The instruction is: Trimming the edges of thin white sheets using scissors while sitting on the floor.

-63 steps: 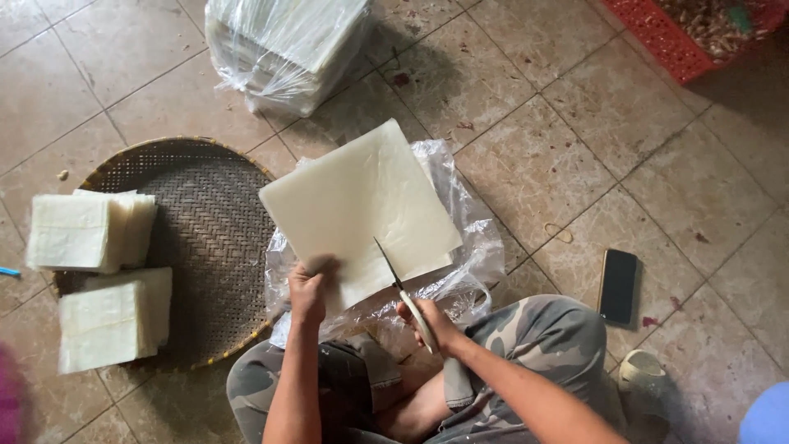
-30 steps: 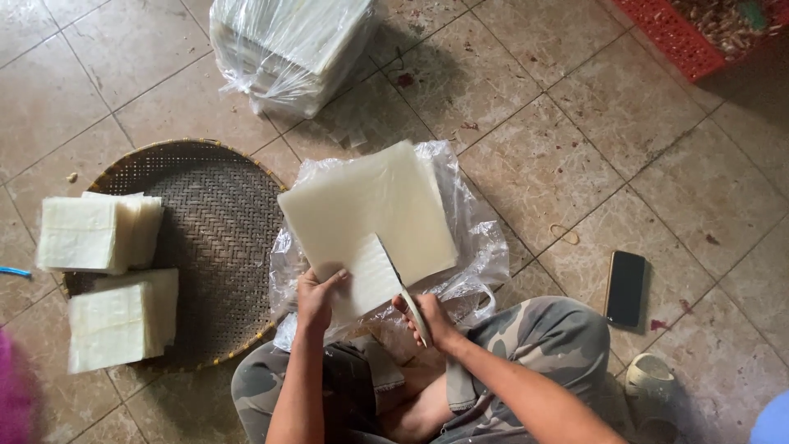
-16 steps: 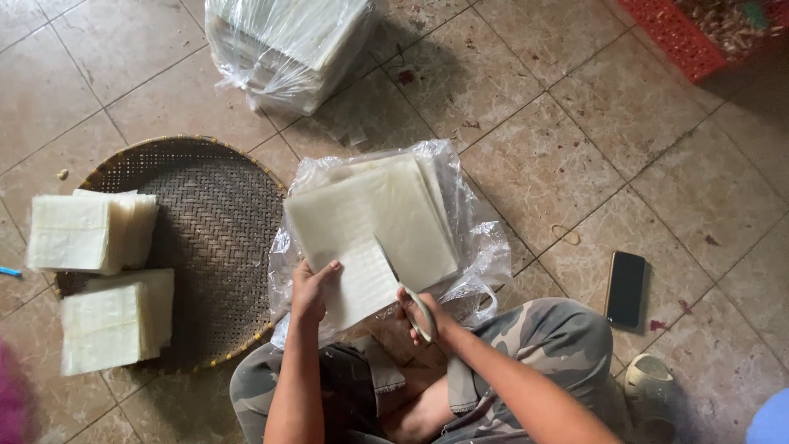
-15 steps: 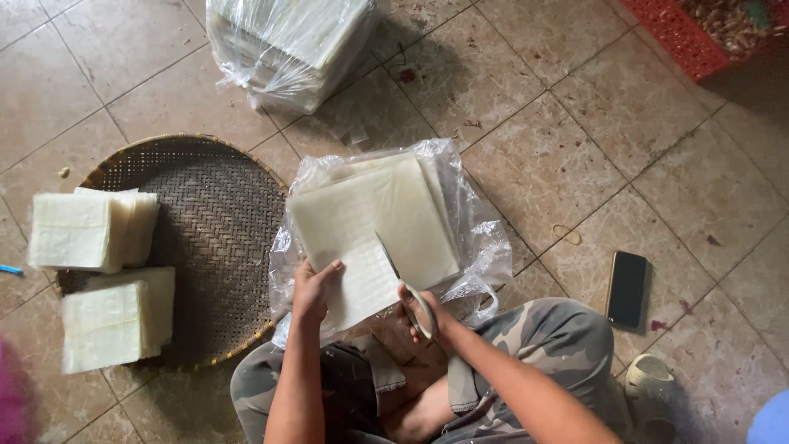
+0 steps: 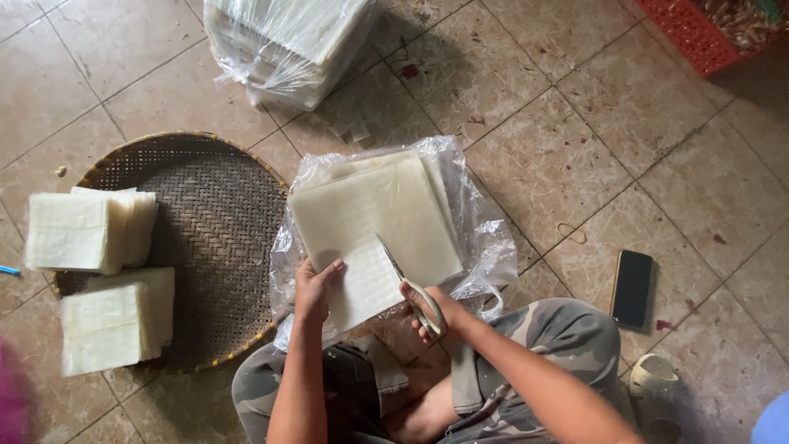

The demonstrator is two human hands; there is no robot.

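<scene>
Seen from above, a person sits on a tiled floor (image 5: pixel 575 148) cutting thin pale sheets. At the far left, two stacks of cut squares (image 5: pixel 78 230) rest on the 9 o'clock edge of a round woven tray (image 5: pixel 214 222), one above the other, the lower stack (image 5: pixel 115 316) overhanging the rim. Just right of the tray, a pile of large pale sheets (image 5: pixel 386 214) lies on crumpled clear plastic (image 5: pixel 485 238) in front of the person's knees. The left hand (image 5: pixel 315 286) grips the near edge of the top sheet at the pile's 7 o'clock corner, fingers curled over it and thumb on top. The right hand (image 5: pixel 427 306) is closed around the handles of a pair of scissors (image 5: pixel 407 279), whose blades point toward 11 o'clock and sit partway into the sheet, splitting off a narrower strip between the two hands. The hands are apart, each clamped on its own thing. At 12 o'clock, well beyond the pile, a bundle of sheets wrapped in clear plastic (image 5: pixel 288 41) stands on the floor. To the right, a dark phone (image 5: pixel 633 288) lies flat beside the person's camouflage-patterned trouser leg (image 5: pixel 567 337), with a pale sandal (image 5: pixel 653 378) below it. A red crate (image 5: pixel 707 33) fills the 1 o'clock corner.
</scene>
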